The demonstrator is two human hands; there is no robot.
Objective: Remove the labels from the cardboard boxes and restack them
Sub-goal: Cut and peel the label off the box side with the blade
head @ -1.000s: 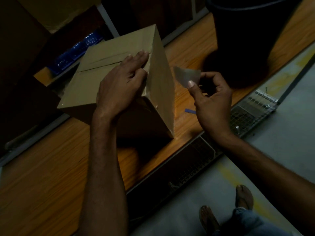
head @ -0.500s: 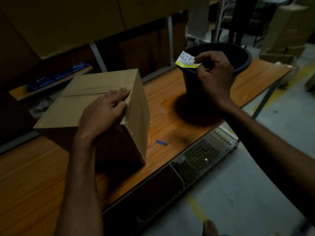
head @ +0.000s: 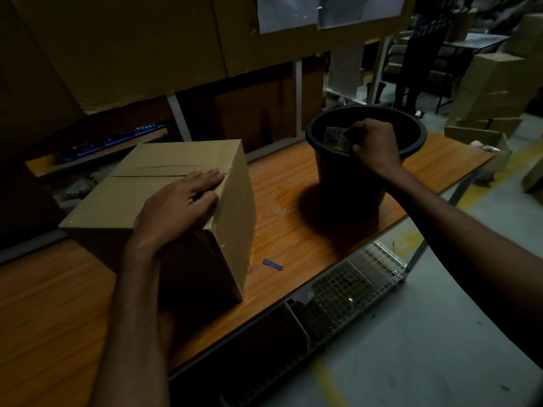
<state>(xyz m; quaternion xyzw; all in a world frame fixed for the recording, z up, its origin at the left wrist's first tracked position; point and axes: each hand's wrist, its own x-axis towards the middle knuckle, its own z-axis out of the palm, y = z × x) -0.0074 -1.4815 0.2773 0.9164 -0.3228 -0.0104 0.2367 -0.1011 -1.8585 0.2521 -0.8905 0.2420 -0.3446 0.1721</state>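
Cardboard box [head: 123, 201] stands at the left centre of the frame on the wooden table [head: 293, 230]. Its top flaps are closed and a seam runs across the top face. Behind it, in the dim upper left, a blue object [head: 111, 141] lies on a lower shelf.

The left hand [head: 176, 207] lies palm-down on the top of the box near its front right corner. The fingers reach the right-hand top edge: the farther ones lie fairly straight, the nearer ones bend a little at the edge. It holds nothing and only rests on the cardboard.

Just right of the box, low on the table near its front edge, lies a small blue strip [head: 272, 264], apart from the box. Below it, under the table edge, sits a wire mesh tray [head: 352, 289].

Right of centre a black bucket [head: 346, 195] stands on the table, well apart from the box. The right hand [head: 371, 145] is over the bucket's mouth, its fingers curled and pinching the label [head: 335, 136], which sits inside the rim line. The label looks pale with a yellowish lower edge; its print is too dark to read.

In the upper right of the frame, beyond the table, more cardboard boxes [head: 493, 83] are stacked on the floor, and a person [head: 423, 39] stands farther back.
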